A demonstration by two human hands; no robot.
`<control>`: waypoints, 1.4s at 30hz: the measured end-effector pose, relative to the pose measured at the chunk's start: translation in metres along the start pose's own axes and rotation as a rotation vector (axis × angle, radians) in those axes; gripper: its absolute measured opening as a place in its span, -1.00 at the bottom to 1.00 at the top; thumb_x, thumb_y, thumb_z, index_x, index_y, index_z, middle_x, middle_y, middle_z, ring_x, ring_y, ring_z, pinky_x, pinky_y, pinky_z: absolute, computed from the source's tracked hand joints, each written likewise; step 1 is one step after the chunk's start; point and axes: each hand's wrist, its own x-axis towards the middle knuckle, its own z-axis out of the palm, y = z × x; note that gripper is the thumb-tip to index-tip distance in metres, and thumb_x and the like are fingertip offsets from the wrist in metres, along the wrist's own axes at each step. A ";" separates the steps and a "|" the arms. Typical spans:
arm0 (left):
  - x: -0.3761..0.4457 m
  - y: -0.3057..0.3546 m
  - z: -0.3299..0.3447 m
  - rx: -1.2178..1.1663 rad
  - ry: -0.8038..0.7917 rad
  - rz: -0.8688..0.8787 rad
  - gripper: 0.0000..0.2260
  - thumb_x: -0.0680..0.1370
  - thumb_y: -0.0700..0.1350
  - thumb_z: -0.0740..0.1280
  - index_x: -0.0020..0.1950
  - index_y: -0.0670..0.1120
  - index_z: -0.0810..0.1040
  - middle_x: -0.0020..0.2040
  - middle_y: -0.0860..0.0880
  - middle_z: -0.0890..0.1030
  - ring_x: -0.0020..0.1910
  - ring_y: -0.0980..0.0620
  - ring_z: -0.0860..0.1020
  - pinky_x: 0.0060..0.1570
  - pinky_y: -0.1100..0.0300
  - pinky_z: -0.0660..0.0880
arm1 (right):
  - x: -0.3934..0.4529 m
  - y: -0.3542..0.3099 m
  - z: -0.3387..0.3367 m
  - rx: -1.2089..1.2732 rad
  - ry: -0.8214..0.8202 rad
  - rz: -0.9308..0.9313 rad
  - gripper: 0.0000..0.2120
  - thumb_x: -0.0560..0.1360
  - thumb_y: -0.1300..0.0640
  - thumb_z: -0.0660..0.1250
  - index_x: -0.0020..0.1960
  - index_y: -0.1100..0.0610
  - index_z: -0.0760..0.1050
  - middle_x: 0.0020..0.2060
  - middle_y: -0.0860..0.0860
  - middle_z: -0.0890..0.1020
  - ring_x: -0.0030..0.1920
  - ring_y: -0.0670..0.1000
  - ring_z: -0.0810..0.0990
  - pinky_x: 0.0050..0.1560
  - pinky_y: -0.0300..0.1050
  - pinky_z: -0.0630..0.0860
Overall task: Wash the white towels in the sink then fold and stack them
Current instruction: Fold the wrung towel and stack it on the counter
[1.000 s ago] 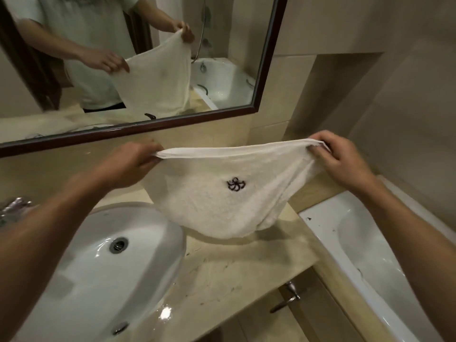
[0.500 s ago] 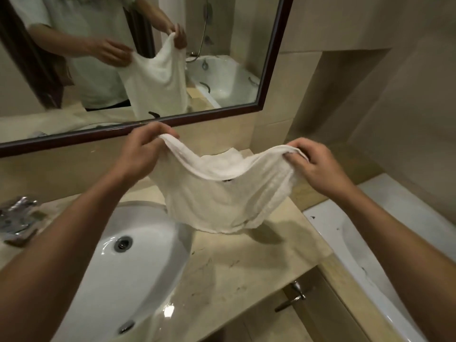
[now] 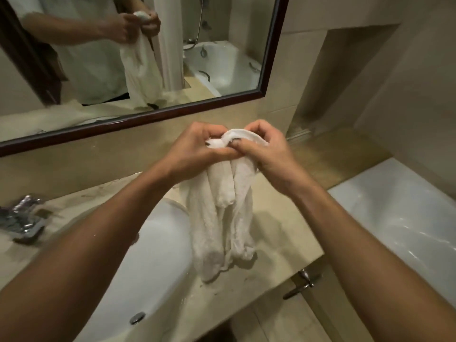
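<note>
Towel [image 3: 222,218] hangs bunched above the table [image 3: 278,233] beside the sink [image 3: 162,243]; left hand [image 3: 195,149] and right hand [image 3: 266,149] pinch its top together.

A beige, marble-look stone vanity counter [image 3: 278,245] runs beneath a dark-framed wall mirror, its surface wet and speckled with dark marks. A white oval ceramic sink basin [image 3: 158,245] is set into it at left. Shiny chrome tap fittings [image 3: 21,222] rest on the counter's far left. The lower end of a hanging white terry towel [image 3: 222,233] reaches the counter beside the basin.
</note>
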 end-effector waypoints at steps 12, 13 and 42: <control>-0.021 -0.003 -0.018 -0.137 0.110 -0.081 -0.90 0.42 -0.08 0.49 -0.12 -0.08 0.65 -0.28 0.08 0.63 -0.29 0.15 0.57 -0.25 0.29 0.50 | -0.087 0.221 0.044 0.000 0.070 0.768 -0.61 0.52 -0.15 0.19 0.30 -0.14 0.53 0.24 0.02 0.63 0.17 0.06 0.63 0.23 0.10 0.57; -0.020 -0.002 -0.021 -0.137 0.106 -0.072 -0.91 0.43 -0.10 0.49 -0.13 -0.08 0.64 -0.28 0.08 0.63 -0.30 0.15 0.56 -0.25 0.30 0.50 | -0.083 0.216 0.049 0.120 0.081 0.824 -0.65 0.55 -0.11 0.20 0.27 -0.08 0.56 0.18 0.03 0.67 0.11 0.06 0.66 0.16 0.06 0.62; -0.034 -0.028 -0.061 0.104 0.191 -0.063 -0.89 0.53 -0.07 0.47 -0.04 -0.11 0.70 -0.12 -0.16 0.69 -0.18 0.04 0.59 -0.13 0.08 0.46 | -0.068 0.150 -0.058 -0.423 0.398 0.720 -0.77 0.56 0.28 0.29 0.21 0.22 0.46 0.13 0.24 0.59 -0.04 0.14 0.60 0.06 0.10 0.60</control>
